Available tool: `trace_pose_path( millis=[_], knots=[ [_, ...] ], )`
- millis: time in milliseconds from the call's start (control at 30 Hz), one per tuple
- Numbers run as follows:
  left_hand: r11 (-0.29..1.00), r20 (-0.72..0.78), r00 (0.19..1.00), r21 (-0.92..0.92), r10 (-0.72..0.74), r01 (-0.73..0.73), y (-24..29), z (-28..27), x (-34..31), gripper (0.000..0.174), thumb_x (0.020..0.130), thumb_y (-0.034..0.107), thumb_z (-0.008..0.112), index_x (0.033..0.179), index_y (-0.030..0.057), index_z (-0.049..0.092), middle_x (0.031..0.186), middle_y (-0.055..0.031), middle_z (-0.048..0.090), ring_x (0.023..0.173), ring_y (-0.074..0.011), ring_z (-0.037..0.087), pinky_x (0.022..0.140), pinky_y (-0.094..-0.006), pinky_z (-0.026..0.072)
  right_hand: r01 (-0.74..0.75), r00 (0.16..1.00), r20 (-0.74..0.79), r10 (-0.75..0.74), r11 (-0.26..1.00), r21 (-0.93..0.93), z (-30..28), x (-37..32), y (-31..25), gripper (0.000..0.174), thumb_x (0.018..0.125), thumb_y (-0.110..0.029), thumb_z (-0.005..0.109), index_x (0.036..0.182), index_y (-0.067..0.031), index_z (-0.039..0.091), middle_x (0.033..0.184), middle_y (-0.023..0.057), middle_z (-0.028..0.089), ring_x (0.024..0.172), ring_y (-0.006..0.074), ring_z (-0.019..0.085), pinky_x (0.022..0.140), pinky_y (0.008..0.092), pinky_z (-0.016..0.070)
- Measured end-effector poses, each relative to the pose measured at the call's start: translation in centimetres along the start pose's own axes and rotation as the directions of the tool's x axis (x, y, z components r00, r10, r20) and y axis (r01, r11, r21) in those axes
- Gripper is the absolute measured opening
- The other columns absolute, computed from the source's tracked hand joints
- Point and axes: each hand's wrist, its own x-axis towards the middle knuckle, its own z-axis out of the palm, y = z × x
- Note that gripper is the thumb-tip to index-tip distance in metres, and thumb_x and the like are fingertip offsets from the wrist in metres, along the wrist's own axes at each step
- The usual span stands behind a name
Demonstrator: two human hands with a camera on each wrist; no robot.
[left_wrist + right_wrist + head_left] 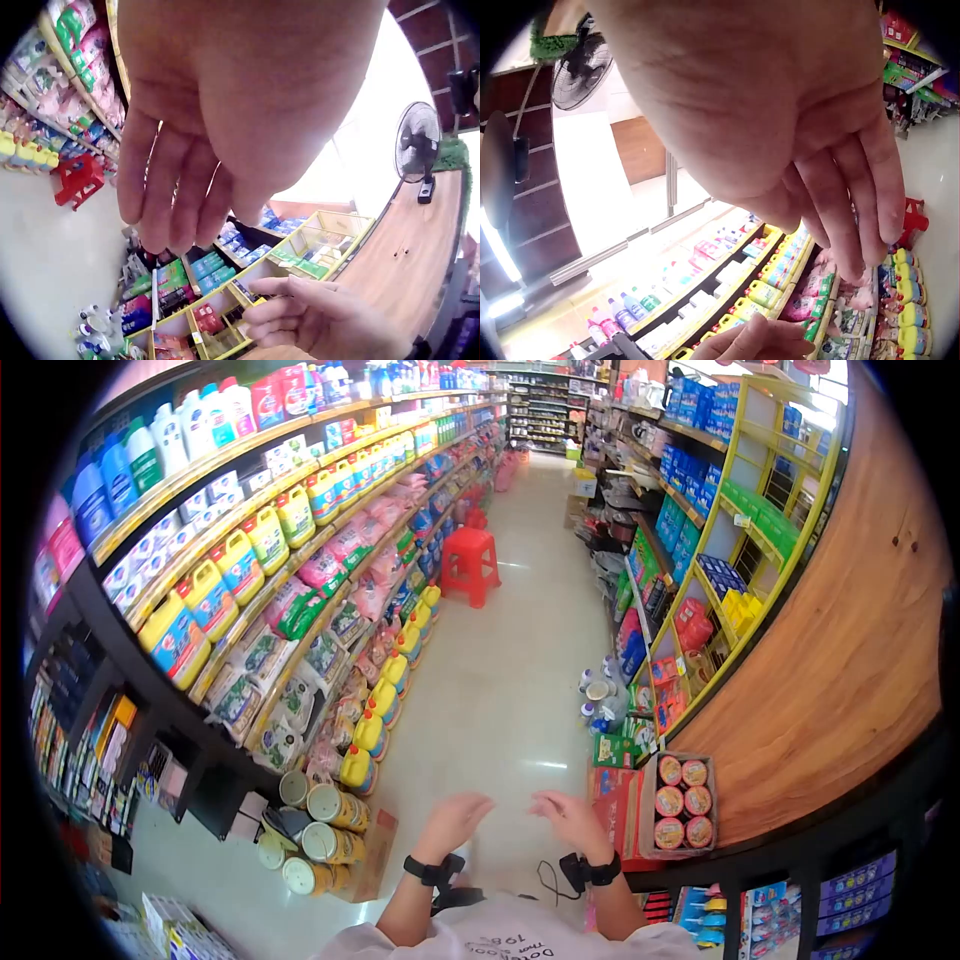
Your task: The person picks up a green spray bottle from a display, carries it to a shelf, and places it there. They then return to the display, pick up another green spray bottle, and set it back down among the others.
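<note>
Both hands are raised in front of the body over the aisle floor, palms turned toward each other with a gap between them. My left hand [458, 826] holds nothing; in the left wrist view its fingers [161, 187] hang nearly straight and close together. My right hand [572, 824] is also bare of any object, its fingers [845, 195] relaxed and slightly bent in the right wrist view. Each wrist wears a black strap with a small camera. Nearest the right hand is a red carton [614, 810] on the floor side of the counter.
Shelves of detergent jugs [208, 600] line the left side. A red stool [470, 565] stands in the aisle [480, 690]. Several tubs [330, 843] are stacked at lower left. At right are a yellow rack [745, 510], a wooden counter [830, 660] and a box of round containers [684, 800].
</note>
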Motion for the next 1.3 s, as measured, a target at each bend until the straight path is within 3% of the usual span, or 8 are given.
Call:
trace_pose_path(
  millis=[167,267,367,733,933,1033,1233,1300],
  knots=[
    [0.998,0.091,0.995,-0.036,-0.051,0.054,-4.5,-1.5,7.8,0.024,0.103,0.024,0.062,0.105,0.0035,0.075,0.105,-0.0176,0.073,0.098,-0.0404,0.068,0.084,-0.0452,0.0552,-0.023,0.995,-0.094,0.018,0.999,-0.05,0.7,7.8,1.2,0.028,0.103,-0.021,0.063,0.121,-0.0003,0.071,0.092,0.0191,0.076,0.079,0.03,0.073,0.075,0.0367,0.0556],
    [0.997,0.105,0.994,-0.081,0.014,-0.005,-7.3,-3.6,14.0,0.025,0.102,0.025,0.063,0.103,0.0032,0.075,0.103,-0.0178,0.073,0.097,-0.0406,0.068,0.084,-0.045,0.0553,-0.075,0.996,-0.068,0.065,0.982,-0.172,-0.1,13.1,-1.1,0.03,0.106,-0.017,0.058,0.125,0.0039,0.068,0.1,0.0135,0.079,0.091,0.0185,0.075,0.082,0.0285,0.0568],
    [0.993,0.117,0.991,-0.106,0.059,-0.047,-9.3,-5.2,19.8,0.025,0.102,0.025,0.064,0.102,0.0027,0.074,0.103,-0.0182,0.072,0.096,-0.0408,0.068,0.083,-0.0449,0.055,-0.153,0.983,-0.123,0.137,0.979,-0.136,-1.7,17.3,-4.0,0.028,0.105,-0.015,0.059,0.124,0.0039,0.069,0.098,0.0135,0.079,0.091,0.0181,0.076,0.08,0.0281,0.0569],
    [0.993,0.241,0.968,-0.107,0.077,-0.052,-16.8,-4.2,34.9,0.028,0.102,0.027,0.064,0.105,0.0017,0.074,0.105,-0.0185,0.074,0.097,-0.0405,0.069,0.086,-0.0441,0.0556,-0.246,0.893,-0.393,0.218,0.969,-0.022,-5.7,27.4,3.3,0.025,0.103,-0.012,0.06,0.12,0.0027,0.07,0.098,0.0132,0.079,0.089,0.018,0.076,0.08,0.0292,0.0572],
    [0.993,0.366,0.928,-0.116,0.068,-0.027,-19.1,-1.0,43.7,0.029,0.103,0.028,0.062,0.108,0.0016,0.074,0.107,-0.02,0.073,0.099,-0.0412,0.069,0.086,-0.045,0.0551,-0.253,0.866,-0.462,0.191,0.964,-0.076,-11.8,37.2,8.0,0.025,0.104,-0.013,0.06,0.121,-0.0003,0.071,0.094,0.012,0.078,0.079,0.0163,0.073,0.073,0.0294,0.0555],
    [0.988,0.351,0.924,-0.057,0.154,-0.143,-20.6,0.3,51.2,0.022,0.102,0.021,0.067,0.107,0.0007,0.073,0.098,-0.0154,0.074,0.085,-0.0288,0.071,0.074,-0.0365,0.0564,-0.256,0.829,-0.516,0.216,0.967,-0.007,-15.4,42.6,9.9,0.026,0.104,-0.013,0.059,0.122,0.0008,0.071,0.097,0.0107,0.079,0.083,0.0152,0.073,0.075,0.0283,0.056],
    [0.988,0.394,0.906,-0.052,0.157,-0.148,-18.2,0.5,67.0,0.026,0.102,0.024,0.064,0.108,0.0018,0.073,0.106,-0.0202,0.073,0.1,-0.0414,0.069,0.085,-0.0442,0.0548,-0.164,0.802,-0.579,0.15,0.986,0.028,-23.6,52.0,13.5,0.023,0.101,-0.013,0.063,0.116,0.0028,0.071,0.091,0.0143,0.077,0.082,0.0226,0.075,0.073,0.0313,0.056],
    [0.991,0.362,0.923,-0.067,0.131,-0.115,-18.4,1.3,71.2,0.025,0.101,0.023,0.064,0.109,0.0016,0.073,0.105,-0.0202,0.073,0.1,-0.0409,0.069,0.085,-0.0434,0.0548,-0.214,0.799,-0.595,0.085,0.965,-0.149,-26.8,54.9,14.6,0.023,0.1,-0.012,0.063,0.116,0.0029,0.07,0.093,0.0138,0.077,0.085,0.0233,0.075,0.075,0.0315,0.0565]
  ],
)
